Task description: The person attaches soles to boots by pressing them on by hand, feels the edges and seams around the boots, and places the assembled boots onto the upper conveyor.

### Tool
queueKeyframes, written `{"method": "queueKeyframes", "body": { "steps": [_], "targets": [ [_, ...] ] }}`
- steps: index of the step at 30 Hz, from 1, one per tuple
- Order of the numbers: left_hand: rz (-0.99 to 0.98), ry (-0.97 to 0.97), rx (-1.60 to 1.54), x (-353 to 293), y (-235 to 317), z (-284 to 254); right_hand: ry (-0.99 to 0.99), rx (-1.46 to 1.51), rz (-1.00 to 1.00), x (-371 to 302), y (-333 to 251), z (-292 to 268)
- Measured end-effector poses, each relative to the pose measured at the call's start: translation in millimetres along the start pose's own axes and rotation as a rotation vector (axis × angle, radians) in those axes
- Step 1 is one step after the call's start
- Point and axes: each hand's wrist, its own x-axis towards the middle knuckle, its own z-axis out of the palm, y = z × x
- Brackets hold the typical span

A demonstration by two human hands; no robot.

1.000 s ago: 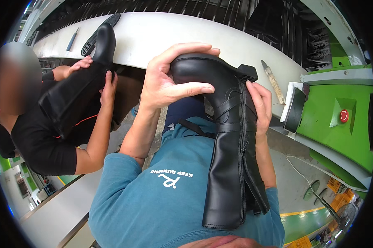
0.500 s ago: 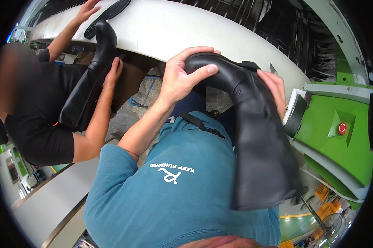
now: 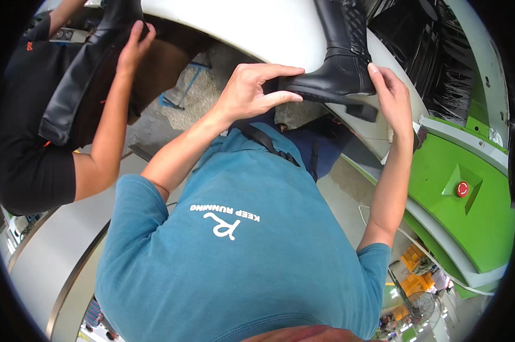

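A black boot (image 3: 338, 73) with a quilted shaft and an ankle strap lies over the white surface, its shaft pointing away and its toe to the left. My left hand (image 3: 243, 91) pinches the toe between thumb and fingers. At the back of the heel, my right hand (image 3: 393, 102) grips the boot, with its thumb against the upper and some fingers hidden. The black sole (image 3: 361, 110) meets the upper near the toe, while a gap shows between them at the heel end.
The curved white surface (image 3: 240, 28) runs along the far side. A green machine housing (image 3: 434, 165) with a red button (image 3: 461, 189) stands at right. At left, a co-worker in a black shirt holds another black boot (image 3: 78, 88). Dark machinery fills the far right.
The boot has turned, so its shaft, which hung toward me, now points away over the white surface. Both hands still hold it. The co-worker's boot appears farther left.
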Motion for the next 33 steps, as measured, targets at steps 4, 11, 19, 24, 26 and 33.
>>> {"method": "queueKeyframes", "body": {
  "steps": [4,11,19,24,26,33],
  "targets": [
    [0.059,0.048,0.073,-6.7,-9.9,6.9,0.282,-0.379,-0.712,-35.6,-20.6,15.8],
    [0.173,0.073,0.022,-6.2,-14.2,11.4,0.285,-0.625,-1.074,-70.7,-11.7,80.1],
    [0.151,0.088,-0.084,-11.6,-21.8,18.4,0.28,-0.597,-1.109,-67.0,-11.4,98.5],
    [0.114,0.076,-0.135,-9.4,-22.6,15.3,0.003,-0.545,-0.936,-57.7,-39.6,84.0],
    [0.112,0.067,-0.154,-9.2,-22.7,14.4,-0.035,-0.505,-0.868,-55.1,-45.9,81.1],
    [0.057,0.027,-0.203,-5.7,-22.1,10.8,-0.138,-0.435,-0.676,-48.6,-60.3,74.5]
  ]
}}
